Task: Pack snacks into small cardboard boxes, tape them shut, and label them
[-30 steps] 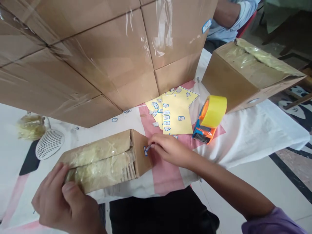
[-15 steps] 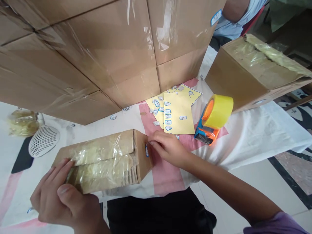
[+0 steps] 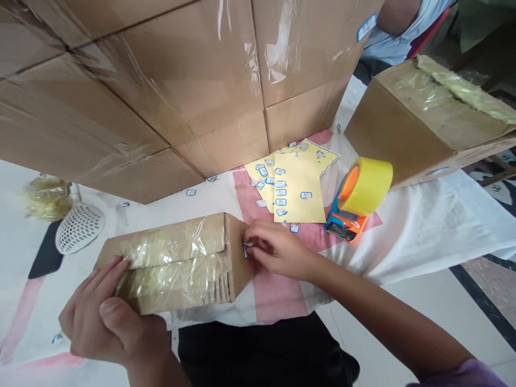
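Note:
A small taped cardboard box (image 3: 177, 260) lies on the table in front of me. My left hand (image 3: 102, 322) grips its near left end, fingers over the top and thumb on the front. My right hand (image 3: 278, 250) presses its fingertips on a small blue-and-white sticker (image 3: 244, 250) on the box's right end face. Yellow sticker sheets (image 3: 296, 188) with several blue stickers lie just beyond my right hand. An orange and blue tape dispenser (image 3: 355, 201) with a yellow roll stands to the right of the sheets.
A wall of large taped cartons (image 3: 161, 91) fills the back. Another taped box (image 3: 419, 121) sits at the right on the white cloth (image 3: 435, 226). A white perforated scoop (image 3: 78, 234) and a plastic bag (image 3: 46, 199) lie at the left. A person's sleeve (image 3: 403, 27) shows behind.
My right hand has pressed the sticker flat against the box's end face. My left hand shifted slightly along the box. The view drifted a little.

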The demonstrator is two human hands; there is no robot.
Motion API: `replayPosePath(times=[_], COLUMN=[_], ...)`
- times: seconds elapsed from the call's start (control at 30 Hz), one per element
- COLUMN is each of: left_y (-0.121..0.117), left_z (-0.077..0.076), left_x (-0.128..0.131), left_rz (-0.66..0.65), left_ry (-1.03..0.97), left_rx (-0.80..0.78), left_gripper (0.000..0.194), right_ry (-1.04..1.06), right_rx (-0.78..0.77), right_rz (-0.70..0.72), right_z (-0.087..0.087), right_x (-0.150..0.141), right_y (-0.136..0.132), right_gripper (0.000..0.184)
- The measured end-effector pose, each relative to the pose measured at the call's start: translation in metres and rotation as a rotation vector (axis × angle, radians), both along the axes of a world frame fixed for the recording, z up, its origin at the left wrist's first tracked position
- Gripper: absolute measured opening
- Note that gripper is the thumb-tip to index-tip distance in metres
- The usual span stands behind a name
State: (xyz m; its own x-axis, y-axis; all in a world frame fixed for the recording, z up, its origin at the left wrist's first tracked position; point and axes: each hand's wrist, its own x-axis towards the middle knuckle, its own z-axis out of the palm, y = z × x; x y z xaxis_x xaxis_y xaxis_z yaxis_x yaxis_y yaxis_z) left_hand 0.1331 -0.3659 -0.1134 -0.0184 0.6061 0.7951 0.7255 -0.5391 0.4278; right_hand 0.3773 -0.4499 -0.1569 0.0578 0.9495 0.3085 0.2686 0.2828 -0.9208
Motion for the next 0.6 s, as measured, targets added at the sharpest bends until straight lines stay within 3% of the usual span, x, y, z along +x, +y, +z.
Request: replayPosePath(times=[0.2,0.37,0.4,0.47,0.53,0.6], left_y=[0.0,-0.001,0.0,0.0,0.001,0.003], left_z=[-0.001,0.0,0.0,0.0,-0.001,-0.002], left_x=[-0.002,-0.001,-0.002,-0.003,-0.006,-0.009], left_rz=[-0.013,0.0,0.001,-0.011,-0.032,-0.054], left_ry=[0.002,0.005,0.007,0.011,0.025,0.043], left_rx=[0.003,0.002,-0.002,-0.005,0.001,0.013], left_gripper=[0.049,0.048,0.048,0.048,0.046,0.044], right_ry=[0.065,0.379,0.431,0.392,0.171,-0.135], right_rx=[0.032,-0.187,-0.212,-0.204,-0.194,-0.247], right_rz=[0.029,0.14,0.095,-0.129,-0.415,-0.589], right_z=[0.002,0.006,0.006,0.009,0.015,0.025], right_x=[0.002,0.011,0.017,0.03,0.046,0.06], right_y=[0.001,-0.002,-0.003,-0.004,-0.005,-0.002], right_gripper=[0.021,0.007,0.01,0.012,0.008,0.006])
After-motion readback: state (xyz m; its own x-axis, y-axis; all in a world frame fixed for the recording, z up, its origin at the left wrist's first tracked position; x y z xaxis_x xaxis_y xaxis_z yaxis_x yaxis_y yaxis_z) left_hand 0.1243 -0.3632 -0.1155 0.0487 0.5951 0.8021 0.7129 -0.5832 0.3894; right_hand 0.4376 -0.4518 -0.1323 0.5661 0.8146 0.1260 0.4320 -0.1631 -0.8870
